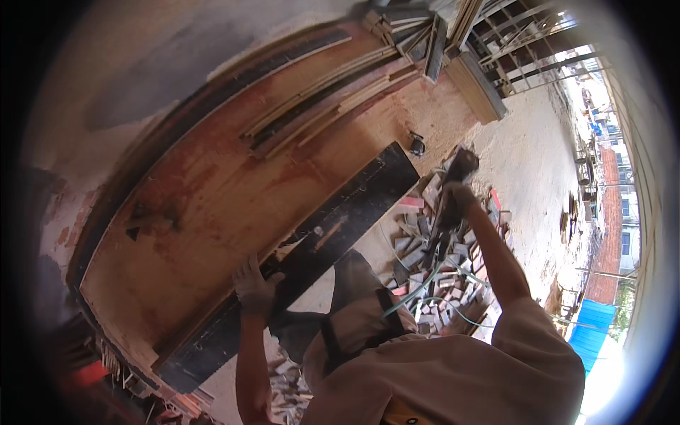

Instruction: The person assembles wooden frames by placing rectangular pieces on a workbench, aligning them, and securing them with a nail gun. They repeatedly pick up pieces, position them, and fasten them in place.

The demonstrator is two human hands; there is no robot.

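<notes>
My left hand point(253, 285), in a pale glove, lies on the long black board point(347, 205) at its far edge. Its fingers are stretched out and the thumb is spread over the dark face. The board lies diagonally in front of me, with a gap or broken patch showing pale wood near that hand. Out to the right, my right hand point(459, 198), also gloved, is closed around a dark power tool point(446, 212). The tool is held away from the board, above scrap wood. It is blurred, so its exact kind cannot be made out. A pale green hose point(418, 290) trails below it.
A broad reddish-brown panel point(205, 219) spreads beyond the board, bearing long wooden strips point(326, 92) and a small dark object point(417, 144). Cut wood offcuts point(453, 283) are heaped at my right. Stacked timber point(474, 85) stands at the far right.
</notes>
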